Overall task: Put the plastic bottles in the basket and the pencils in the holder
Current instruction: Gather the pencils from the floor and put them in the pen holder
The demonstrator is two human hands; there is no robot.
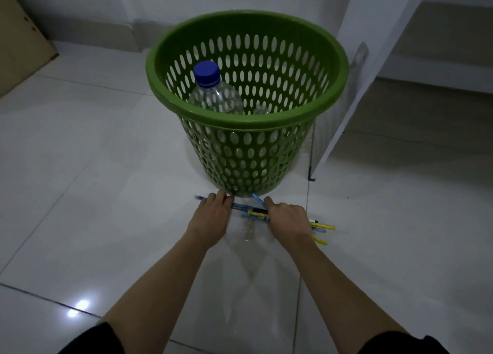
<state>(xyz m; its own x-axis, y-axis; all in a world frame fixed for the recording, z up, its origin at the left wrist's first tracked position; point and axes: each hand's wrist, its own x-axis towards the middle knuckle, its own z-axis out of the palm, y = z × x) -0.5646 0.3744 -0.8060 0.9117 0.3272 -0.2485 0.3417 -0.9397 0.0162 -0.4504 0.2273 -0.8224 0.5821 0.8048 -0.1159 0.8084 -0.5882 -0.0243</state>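
A green perforated basket (246, 113) stands on the white tiled floor. Inside it a clear plastic bottle (213, 97) with a blue cap stands upright; a second clear bottle (261, 110) shows just above the near rim. Several blue and yellow pencils (253, 212) lie in a loose bundle on the floor in front of the basket's base. My left hand (212, 215) rests on their left ends, fingers closing over them. My right hand (286, 219) covers the right part of the bundle, with yellow pencil tips (326, 227) sticking out past it. No pencil holder is in view.
A white panel (354, 87) leans upright right of the basket. A brown cardboard sheet (18, 41) stands at the far left against the wall. A low step runs along the right background.
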